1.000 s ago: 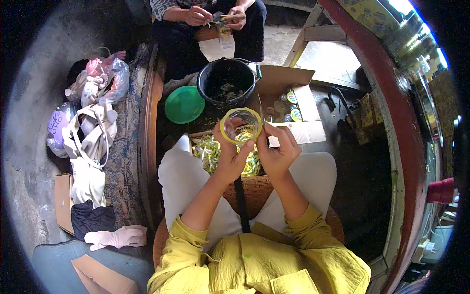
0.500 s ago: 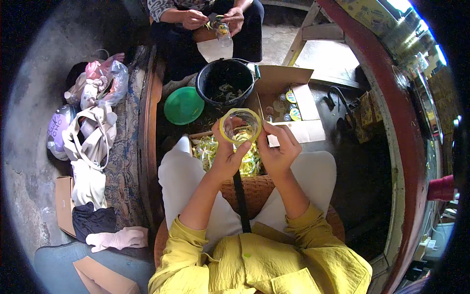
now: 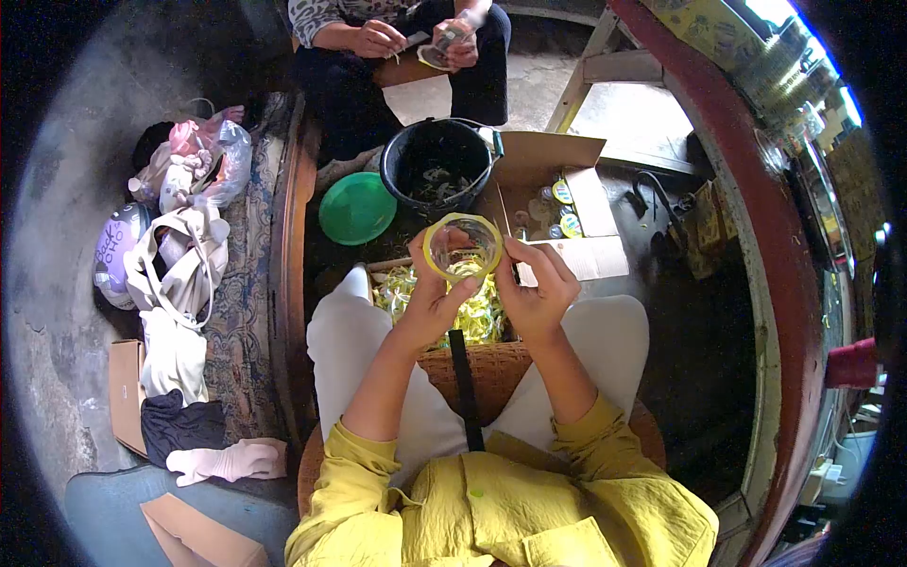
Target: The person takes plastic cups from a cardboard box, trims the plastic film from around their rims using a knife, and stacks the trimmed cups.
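Observation:
My left hand (image 3: 436, 295) is wrapped round a clear plastic cup (image 3: 460, 267), with the thumb along its near side. The cup's mouth faces up at me, ringed by a yellow rim. At the right side of that rim, my right hand (image 3: 540, 288) pinches the edge between thumb and forefinger, its other fingers curled. Just below the cup lies a pile of yellow and clear plastic strips (image 3: 484, 321) in a box between my knees, partly covered by my hands and the cup.
A black bucket (image 3: 389, 175) stands ahead, beside a green round lid (image 3: 357, 208). To its right, an open cardboard box (image 3: 586, 257) contains several cups with printed lids. Opposite me a person's hands (image 3: 380, 40) hold another clear cup (image 3: 440, 52). Bags (image 3: 179, 260) lie at left.
The person opposite has drawn their hands apart, and their cup is now tilted sideways. My own hands and cup stay almost in place, with only a slight shift.

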A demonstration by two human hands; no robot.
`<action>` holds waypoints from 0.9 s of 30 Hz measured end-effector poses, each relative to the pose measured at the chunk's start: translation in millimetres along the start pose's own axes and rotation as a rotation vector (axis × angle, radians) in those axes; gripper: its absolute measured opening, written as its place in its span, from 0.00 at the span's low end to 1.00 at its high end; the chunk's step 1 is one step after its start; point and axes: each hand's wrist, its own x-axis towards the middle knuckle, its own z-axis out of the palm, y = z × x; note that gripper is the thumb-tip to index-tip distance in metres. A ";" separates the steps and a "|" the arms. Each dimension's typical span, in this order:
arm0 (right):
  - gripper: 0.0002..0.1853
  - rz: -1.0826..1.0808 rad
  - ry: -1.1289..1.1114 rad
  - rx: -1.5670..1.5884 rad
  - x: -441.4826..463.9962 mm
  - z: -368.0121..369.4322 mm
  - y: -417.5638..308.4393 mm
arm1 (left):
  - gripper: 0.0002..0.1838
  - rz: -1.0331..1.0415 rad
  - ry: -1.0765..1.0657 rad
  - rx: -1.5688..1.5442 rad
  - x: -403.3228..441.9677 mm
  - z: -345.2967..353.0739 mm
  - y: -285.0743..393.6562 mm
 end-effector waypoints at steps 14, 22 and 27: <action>0.11 0.064 -0.016 0.008 -0.5 -0.2 -5.5 | 0.33 0.028 0.000 0.020 -0.4 0.7 6.4; 0.09 0.165 -0.056 0.108 2.6 -3.7 -1.9 | 0.35 -0.003 -0.041 -0.062 -0.1 -0.6 4.0; 0.09 0.248 0.011 0.179 -5.0 1.8 3.0 | 0.32 -0.004 0.021 -0.101 3.2 -0.5 3.9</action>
